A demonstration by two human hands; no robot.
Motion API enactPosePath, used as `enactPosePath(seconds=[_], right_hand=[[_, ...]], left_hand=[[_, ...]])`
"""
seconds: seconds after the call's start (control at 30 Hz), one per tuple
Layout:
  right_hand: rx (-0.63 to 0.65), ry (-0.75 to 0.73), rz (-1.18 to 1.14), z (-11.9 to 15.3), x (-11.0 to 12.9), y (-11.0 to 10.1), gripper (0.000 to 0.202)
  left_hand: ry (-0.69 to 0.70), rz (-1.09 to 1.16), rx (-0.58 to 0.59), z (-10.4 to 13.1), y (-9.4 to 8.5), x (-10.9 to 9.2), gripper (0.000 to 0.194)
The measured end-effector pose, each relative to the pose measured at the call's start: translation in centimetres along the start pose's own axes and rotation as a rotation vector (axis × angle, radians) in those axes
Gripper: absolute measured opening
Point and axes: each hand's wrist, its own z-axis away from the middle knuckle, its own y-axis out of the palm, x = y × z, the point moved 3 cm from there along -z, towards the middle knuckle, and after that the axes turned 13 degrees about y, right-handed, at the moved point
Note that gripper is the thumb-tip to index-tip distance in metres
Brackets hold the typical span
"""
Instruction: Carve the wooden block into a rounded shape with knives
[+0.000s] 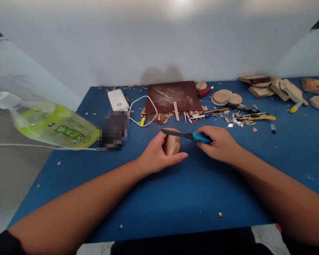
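Observation:
Near the middle of the blue table, my left hand (157,153) grips a small block of wood (172,144) with visible grain, the thumb along its near side. My right hand (218,143) is closed around the blue handle of a utility knife (202,137). Its dark blade points left and lies across the top of the wood block; whether the edge touches the wood I cannot tell. The fingers of my left hand behind the block are partly hidden.
Behind my hands lies a brown sheet (172,95) with wood shavings (159,116) along it. To the left are a white power bank (118,100) with a cable and a green-labelled bottle (55,122). Wood pieces (281,88), a red-handled cutter (204,92) and a yellow cutter (267,117) lie right.

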Motion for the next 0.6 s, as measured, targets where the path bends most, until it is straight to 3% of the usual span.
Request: enactPosePath(seconds=[0.27,0.6], right_hand=[[-0.019,0.012,0.032,0.44,0.8,-0.73,0.029],[0.063,0.056,0.12,0.23,0.12,-0.27,0.051]], left_hand=[[0.046,0.075,0.015,-0.03,0.0,0.53,0.076],[0.038,0.025,-0.01,0.02,0.14,0.33,0.071]])
